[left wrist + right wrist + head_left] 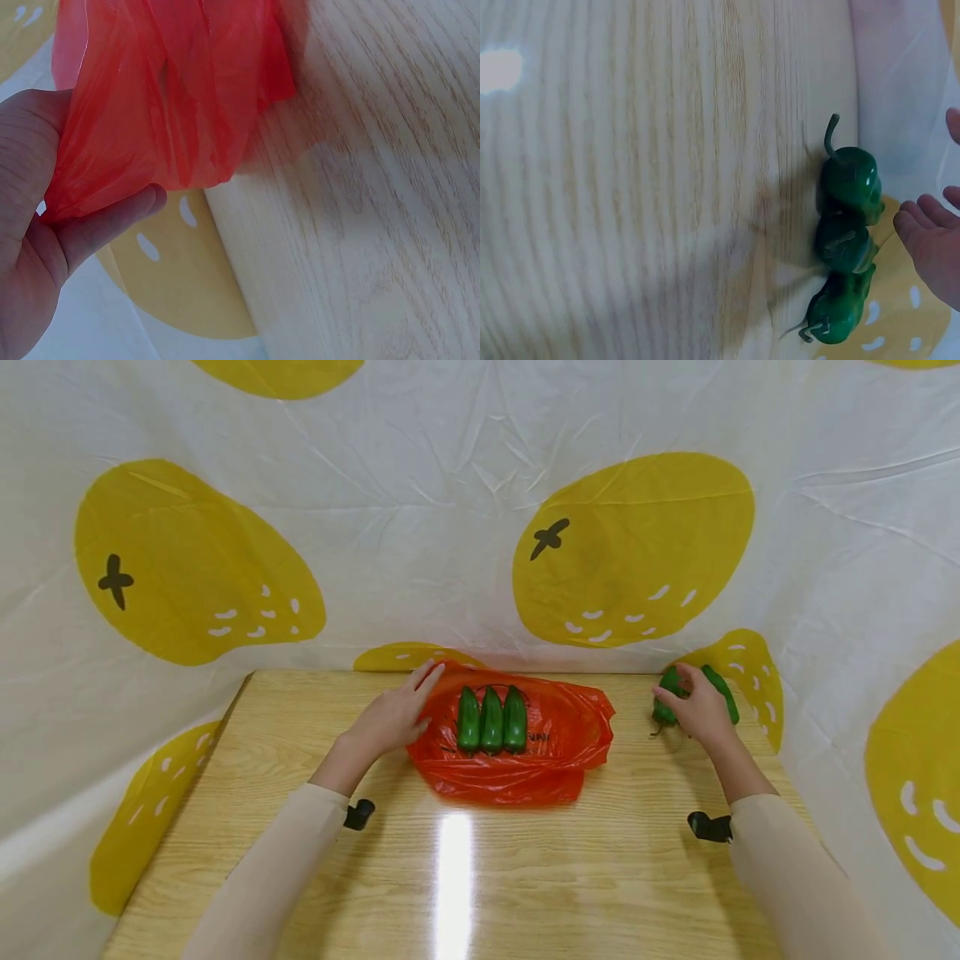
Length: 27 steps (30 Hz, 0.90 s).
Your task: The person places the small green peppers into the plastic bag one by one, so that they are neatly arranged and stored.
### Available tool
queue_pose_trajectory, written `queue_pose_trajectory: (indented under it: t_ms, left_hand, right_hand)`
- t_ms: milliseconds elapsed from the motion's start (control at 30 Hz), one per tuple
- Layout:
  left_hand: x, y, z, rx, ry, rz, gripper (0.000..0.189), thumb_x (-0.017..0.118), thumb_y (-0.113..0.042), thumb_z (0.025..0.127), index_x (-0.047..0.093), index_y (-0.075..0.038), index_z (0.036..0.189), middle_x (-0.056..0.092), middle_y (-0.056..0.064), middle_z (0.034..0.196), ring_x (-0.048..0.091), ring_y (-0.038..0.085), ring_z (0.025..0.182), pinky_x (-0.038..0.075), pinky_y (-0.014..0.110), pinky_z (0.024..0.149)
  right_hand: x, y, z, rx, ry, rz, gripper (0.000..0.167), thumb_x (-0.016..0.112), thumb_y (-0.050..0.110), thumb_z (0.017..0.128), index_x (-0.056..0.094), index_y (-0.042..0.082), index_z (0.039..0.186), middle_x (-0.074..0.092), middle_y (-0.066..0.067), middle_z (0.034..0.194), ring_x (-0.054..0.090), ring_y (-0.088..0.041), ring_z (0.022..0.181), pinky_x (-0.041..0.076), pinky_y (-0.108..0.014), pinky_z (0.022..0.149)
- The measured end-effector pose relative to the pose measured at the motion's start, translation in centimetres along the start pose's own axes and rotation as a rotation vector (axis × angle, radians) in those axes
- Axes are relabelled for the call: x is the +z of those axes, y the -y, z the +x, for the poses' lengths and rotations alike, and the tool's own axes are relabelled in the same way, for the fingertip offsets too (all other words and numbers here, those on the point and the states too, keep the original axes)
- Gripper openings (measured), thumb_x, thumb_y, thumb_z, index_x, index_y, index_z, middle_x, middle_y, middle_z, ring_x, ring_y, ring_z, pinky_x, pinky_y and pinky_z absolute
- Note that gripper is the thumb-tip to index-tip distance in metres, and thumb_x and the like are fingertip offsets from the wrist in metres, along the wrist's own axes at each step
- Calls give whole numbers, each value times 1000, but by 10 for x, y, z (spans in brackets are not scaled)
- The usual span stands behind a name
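Three shiny green peppers with thin stems [844,244] sat in a row at the far right corner of the pale brown wooden bench [600,877]. They were just under the right hand [697,702], which was much nearer to them than the left hand [390,714] was. Their stems pointed back toward the person and their thin ends pointed away — so they lay long ways from near to far, and the right hand came over them from the near side. Its thumb and fingers were apart, with nothing held, and the right wrist view showed a gap between them and the peppers.

These peppers looked smooth and dark green, with fat round ends and bendy little stems. They sat close together, side by side.

Three more long green peppers [491,722] lay on a thin red plastic bag [562,718] in the middle, near the back of the bench. They were lined up neatly, round ends near and pointy ends far. The left hand was at the bag's left edge, touching it. Its thumb and fingers were spread, with red plastic between them — I cannot tell if they pinched it. Behind everything hung a white cloth with big yellow fruit shapes [420,568].
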State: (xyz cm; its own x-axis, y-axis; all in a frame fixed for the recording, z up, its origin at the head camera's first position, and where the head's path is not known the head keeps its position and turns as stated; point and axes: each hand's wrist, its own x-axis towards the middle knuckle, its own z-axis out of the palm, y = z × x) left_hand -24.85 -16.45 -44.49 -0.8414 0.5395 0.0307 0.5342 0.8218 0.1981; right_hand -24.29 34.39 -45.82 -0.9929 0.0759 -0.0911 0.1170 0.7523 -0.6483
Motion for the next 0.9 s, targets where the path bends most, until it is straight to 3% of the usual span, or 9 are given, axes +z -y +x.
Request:
queue_pose_trajectory:
  t_ms: [167,533,900]
  left_hand:
    - [0,0,0,1,-1,4,98,75,-15,93,12,-13,168,19,16,172,44,12,44,42,23,48]
    - [-2,-2,-1,15,-15,7,96,76,-15,92,16,-10,167,21,18,171,44,12,44,42,23,47]
    - [-1,0,1,3,0,10,97,76,-15,92,14,-12,167,19,17,171,45,12,44,42,23,47]
  right_hand:
    - [-1,-5,8,34,24,-35,91,51,53,104,11,-4,163,26,-37,161,32,-57,144,39,-69,107]
    - [3,-11,20,73,41,-127,81,56,31,107,11,-10,161,26,-39,160,31,-60,141,34,-70,111]
    - [14,-16,26,37,11,-156,67,58,11,102,26,-14,155,37,-40,153,42,-58,134,39,-67,109]
